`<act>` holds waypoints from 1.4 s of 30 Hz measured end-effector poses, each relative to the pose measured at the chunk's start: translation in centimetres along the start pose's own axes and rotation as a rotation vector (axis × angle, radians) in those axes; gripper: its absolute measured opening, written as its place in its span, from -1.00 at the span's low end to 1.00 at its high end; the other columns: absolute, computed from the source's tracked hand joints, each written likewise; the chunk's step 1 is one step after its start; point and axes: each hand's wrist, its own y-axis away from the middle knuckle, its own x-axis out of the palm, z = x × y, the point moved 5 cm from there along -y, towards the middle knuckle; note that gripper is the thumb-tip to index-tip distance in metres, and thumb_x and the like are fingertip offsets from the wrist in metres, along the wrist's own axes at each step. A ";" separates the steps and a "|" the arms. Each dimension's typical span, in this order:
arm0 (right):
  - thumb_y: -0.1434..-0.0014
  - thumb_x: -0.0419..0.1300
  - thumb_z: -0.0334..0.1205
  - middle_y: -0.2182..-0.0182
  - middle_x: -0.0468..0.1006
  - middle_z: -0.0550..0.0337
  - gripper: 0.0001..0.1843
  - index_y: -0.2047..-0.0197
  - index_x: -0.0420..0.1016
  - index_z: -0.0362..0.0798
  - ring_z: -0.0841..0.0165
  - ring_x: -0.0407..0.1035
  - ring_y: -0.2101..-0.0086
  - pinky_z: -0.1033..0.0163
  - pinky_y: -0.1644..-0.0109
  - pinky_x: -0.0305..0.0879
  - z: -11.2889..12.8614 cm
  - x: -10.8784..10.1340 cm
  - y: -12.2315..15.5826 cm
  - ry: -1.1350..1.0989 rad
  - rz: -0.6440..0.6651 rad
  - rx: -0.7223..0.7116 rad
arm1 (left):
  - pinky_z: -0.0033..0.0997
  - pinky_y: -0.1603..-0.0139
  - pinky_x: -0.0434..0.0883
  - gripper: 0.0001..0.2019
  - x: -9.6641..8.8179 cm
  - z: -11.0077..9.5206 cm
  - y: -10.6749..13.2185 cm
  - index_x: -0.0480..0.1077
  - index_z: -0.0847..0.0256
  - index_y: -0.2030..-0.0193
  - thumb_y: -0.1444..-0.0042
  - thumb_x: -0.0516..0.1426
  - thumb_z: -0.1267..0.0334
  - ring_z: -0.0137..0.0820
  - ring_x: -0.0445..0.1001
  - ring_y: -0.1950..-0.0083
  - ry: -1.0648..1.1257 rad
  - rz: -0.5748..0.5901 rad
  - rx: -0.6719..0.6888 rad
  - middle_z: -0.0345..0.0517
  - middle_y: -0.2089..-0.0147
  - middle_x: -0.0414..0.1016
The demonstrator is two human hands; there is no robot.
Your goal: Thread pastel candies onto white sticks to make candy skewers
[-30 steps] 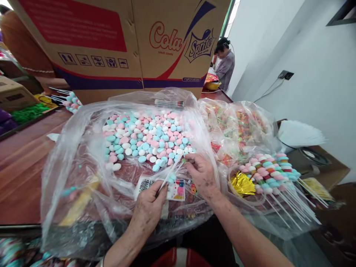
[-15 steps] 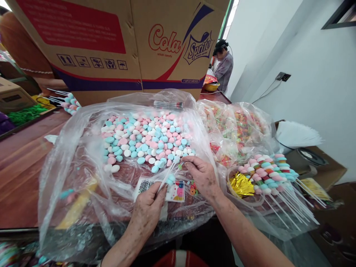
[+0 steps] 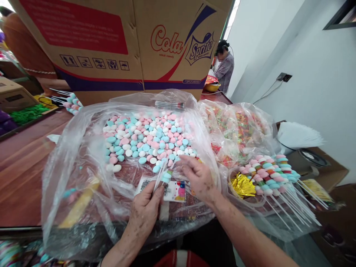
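Note:
My left hand [image 3: 146,207] is closed round a few white sticks [image 3: 159,176]. One of them carries light-blue marshmallow pieces [image 3: 166,178] with a small green gummy ring [image 3: 169,171] above them. To the right of the stick tips is my right hand [image 3: 198,180], its fingers stretched out and apart, slightly blurred, with nothing visible in them. Just beyond both hands, pink, white and blue marshmallows [image 3: 146,147] lie spread on a clear plastic bag [image 3: 83,148]. Printed cards [image 3: 174,191] rest under the left hand's sticks, partly covered.
Finished marshmallow skewers [image 3: 267,174] are piled at right beside gold tinsel [image 3: 242,185]. Behind them sit bags of gummy rings [image 3: 236,122] and a bundle of white sticks [image 3: 299,134]. A large cardboard box [image 3: 141,70] stands at the back. A co-worker [image 3: 224,66] is beyond it.
The green ring, near my right fingertips before, is now on the stick above the blue pieces. My right fingers have opened away from it, and the left hand has shifted slightly left.

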 end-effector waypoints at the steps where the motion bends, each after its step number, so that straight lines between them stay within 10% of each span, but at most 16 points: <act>1: -0.33 -0.03 -0.27 0.05 0.60 0.17 -0.59 -0.18 0.40 0.03 0.37 0.52 0.14 0.26 0.04 0.43 0.2 -0.6 -1.0 0.138 -0.010 -0.003 | -0.50 0.58 0.05 -0.71 -0.1 0.0 0.1 0.33 0.17 0.45 -0.18 0.08 0.03 -0.47 0.11 0.59 0.029 -0.015 -0.007 -0.36 0.64 0.15; 5: -0.30 0.02 -0.34 0.08 0.57 0.08 -0.71 0.04 0.52 -0.01 0.28 0.45 0.07 0.20 -0.04 0.33 0.0 -0.3 -4.7 0.710 0.146 -0.040 | -0.52 0.63 -0.02 -0.68 -0.2 0.1 0.2 0.27 0.17 0.51 -0.17 0.08 0.03 -0.52 0.03 0.64 0.132 -0.061 -0.004 -0.38 0.64 0.11; 10: -0.21 0.06 -0.43 0.10 0.52 -0.10 -0.77 0.14 0.49 -0.06 0.13 0.41 0.11 0.13 0.09 0.31 -1.4 2.1 -5.1 0.832 0.234 -0.020 | -0.53 0.66 -0.03 -0.67 0.1 1.1 0.1 0.29 0.17 0.48 -0.18 0.09 0.00 -0.54 0.01 0.67 0.205 -0.052 -0.038 -0.41 0.67 0.09; 30: -0.17 -0.08 -0.38 0.47 0.53 0.33 -0.71 0.11 0.37 -0.01 0.43 0.41 0.49 0.39 0.44 0.24 -5.3 -1.7 -3.9 0.440 0.258 0.008 | -0.54 0.68 0.03 -0.67 -0.1 1.2 0.1 0.30 0.18 0.50 -0.17 0.08 0.00 -0.53 0.06 0.65 0.116 -0.089 -0.015 -0.35 0.64 0.18; 42: -0.20 0.11 -0.40 0.16 0.49 0.00 -0.85 0.22 0.50 -0.08 0.19 0.30 0.04 0.15 -0.10 0.21 -0.7 1.5 -4.1 0.771 0.330 -0.149 | -0.54 0.70 0.01 -0.65 0.0 1.4 0.2 0.29 0.17 0.50 -0.17 0.08 -0.03 -0.54 0.03 0.68 0.153 -0.075 -0.029 -0.38 0.68 0.10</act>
